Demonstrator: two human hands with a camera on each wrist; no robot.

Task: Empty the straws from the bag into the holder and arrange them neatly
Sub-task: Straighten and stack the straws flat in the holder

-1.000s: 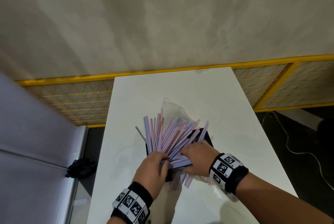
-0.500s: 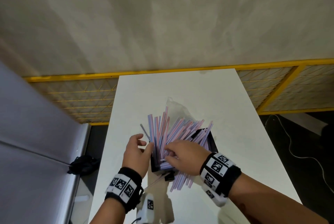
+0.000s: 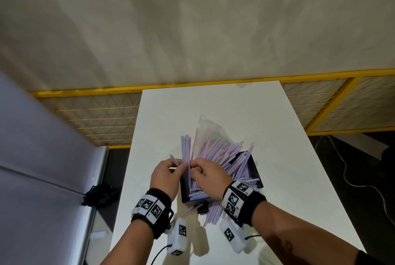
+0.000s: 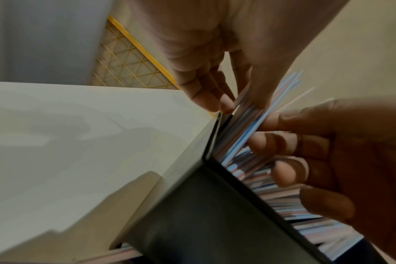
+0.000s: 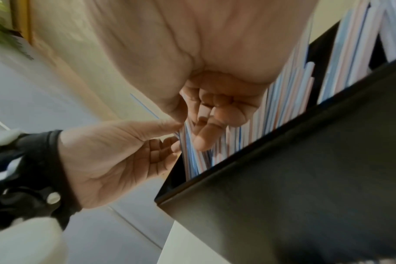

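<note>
A black open-topped holder (image 3: 254, 171) stands in the middle of the white table (image 3: 288, 136), filled with striped pink and blue straws (image 3: 222, 153) that fan out to the far right. My left hand (image 3: 180, 165) is at the holder's left edge and pinches a few upright straws between thumb and fingers. My right hand (image 3: 195, 169) is right beside it, fingers curled onto the same bunch. The left wrist view shows the holder (image 4: 203, 223), the straws (image 4: 237, 139) and my left hand (image 4: 235, 105). The right wrist view shows my right hand (image 5: 199, 125) over the holder (image 5: 305, 169).
The clear plastic bag (image 3: 205, 126) lies behind the holder. Several loose straws (image 3: 213, 211) lie on the table in front of the holder, under my right wrist. A yellow mesh fence (image 3: 96, 119) runs behind the table. A grey panel (image 3: 42, 157) stands to the left.
Both hands moved from the holder's near edge to its left side. The left hand, open half a second ago, now pinches straws. The straws stand more upright at the left.
</note>
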